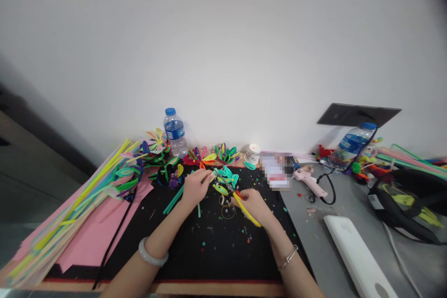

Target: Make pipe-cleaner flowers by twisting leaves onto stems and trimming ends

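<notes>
My left hand point(196, 187) pinches a small teal and yellow looped craft piece point(225, 178) over the black mat point(195, 247). My right hand point(254, 206) grips yellow-handled scissors point(246, 209), their tip pointing up-left at that piece. A teal strip point(173, 200) lies just left of my left hand. A pale bangle sits on my left wrist and a thin bracelet on my right.
Long coloured strips point(70, 209) lie on pink sheets point(94, 237) at the left. Finished looped pieces point(209, 156) and a water bottle point(175, 132) line the wall. A pink glue gun point(309, 179), a second bottle point(351, 145), a white block point(356, 251) and a black bag point(405, 202) sit right.
</notes>
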Tool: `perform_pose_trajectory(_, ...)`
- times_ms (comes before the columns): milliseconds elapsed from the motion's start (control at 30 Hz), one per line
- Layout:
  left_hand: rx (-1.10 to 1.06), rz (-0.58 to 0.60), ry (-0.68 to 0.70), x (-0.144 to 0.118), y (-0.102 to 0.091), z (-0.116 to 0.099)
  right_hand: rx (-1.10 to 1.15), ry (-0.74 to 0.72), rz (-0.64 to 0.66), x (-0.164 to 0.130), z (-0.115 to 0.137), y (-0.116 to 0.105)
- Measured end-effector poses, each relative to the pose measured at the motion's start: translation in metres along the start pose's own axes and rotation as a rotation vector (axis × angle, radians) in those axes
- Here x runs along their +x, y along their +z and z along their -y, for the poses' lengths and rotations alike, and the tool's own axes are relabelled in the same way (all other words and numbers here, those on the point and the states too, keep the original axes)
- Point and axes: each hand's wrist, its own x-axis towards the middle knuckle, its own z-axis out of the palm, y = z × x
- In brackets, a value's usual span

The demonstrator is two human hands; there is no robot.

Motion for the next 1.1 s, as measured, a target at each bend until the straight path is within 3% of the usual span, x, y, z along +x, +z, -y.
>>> perform_pose_trajectory(233,-0.742,0.106,-0.525,0.012,0.001,-0.005,-0.087,-0.088,-0.034,0.004,-0.005,-0.011)
perform_pose_trajectory(467,-1.153,0.248,-0.785,0.009,0.001,-0.005,-0.194,-0.205,-0.068,0.008,-0.013,-0.015)
perform_pose_trajectory(633,-1.24,0.326,-0.869,0.006,0.002,0.001,-0.339,-0.268,-0.115,0.009,-0.018,-0.013)
perform_pose_trajectory(800,-1.238,0.365,-0.904,0.005,-0.001,0.005,-0.437,-0.234,-0.105,0.007,-0.018,-0.01)
perform_pose_trajectory(1100,-1.167,0.353,-0.8,0.007,-0.007,0.005,-0.451,-0.199,-0.114,-0.001,-0.01,-0.005)
